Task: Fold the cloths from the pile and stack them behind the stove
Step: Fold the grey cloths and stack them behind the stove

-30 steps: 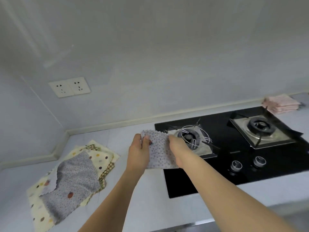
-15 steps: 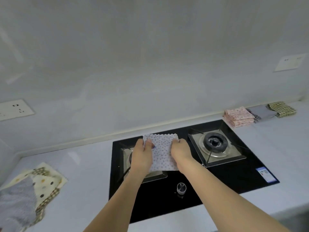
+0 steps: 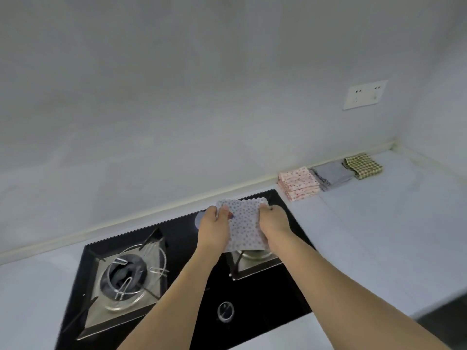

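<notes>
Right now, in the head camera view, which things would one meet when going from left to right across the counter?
Left burner → stove knob → dotted cloth, held above the stove by both hands → pink folded stack → grey folded cloth → checked folded cloth.

no readable text, labels, brands or numbers on anything visible

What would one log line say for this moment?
step: carrying | left hand and right hand: grip dotted cloth | above: stove | stacks: pink, grey, checked
</notes>
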A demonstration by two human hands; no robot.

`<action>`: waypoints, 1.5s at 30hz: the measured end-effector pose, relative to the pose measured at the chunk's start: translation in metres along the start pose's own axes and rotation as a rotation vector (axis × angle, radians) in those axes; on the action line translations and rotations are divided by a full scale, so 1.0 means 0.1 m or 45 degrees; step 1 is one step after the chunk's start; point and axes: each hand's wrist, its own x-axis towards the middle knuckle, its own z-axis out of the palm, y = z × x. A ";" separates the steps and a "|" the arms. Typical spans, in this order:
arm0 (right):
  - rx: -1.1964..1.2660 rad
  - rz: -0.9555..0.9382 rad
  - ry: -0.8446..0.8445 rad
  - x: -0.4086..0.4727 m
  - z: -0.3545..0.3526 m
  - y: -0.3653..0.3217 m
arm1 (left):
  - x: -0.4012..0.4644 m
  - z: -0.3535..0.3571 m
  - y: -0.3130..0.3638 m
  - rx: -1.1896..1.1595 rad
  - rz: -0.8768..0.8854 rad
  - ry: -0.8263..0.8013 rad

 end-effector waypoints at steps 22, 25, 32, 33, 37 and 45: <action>-0.132 0.121 0.024 2.58 -2.77 -0.35 | 1.03 3.47 0.93 -0.028 -0.194 -0.005; -0.166 0.142 -0.021 3.10 -2.98 -0.50 | 1.32 3.92 1.06 -0.036 -0.229 0.009; -0.236 0.024 -0.179 4.02 -3.17 -0.67 | 2.04 4.56 1.19 0.057 -0.282 0.139; -0.246 -0.012 -0.202 4.12 -3.17 -0.66 | 2.14 4.62 1.17 0.068 -0.296 0.163; -0.272 -0.108 -0.263 4.42 -3.15 -0.62 | 2.42 4.79 1.02 0.120 -0.371 0.196; -0.512 -0.138 -0.175 4.60 -3.20 -0.50 | 2.52 4.93 0.80 0.322 -0.335 0.257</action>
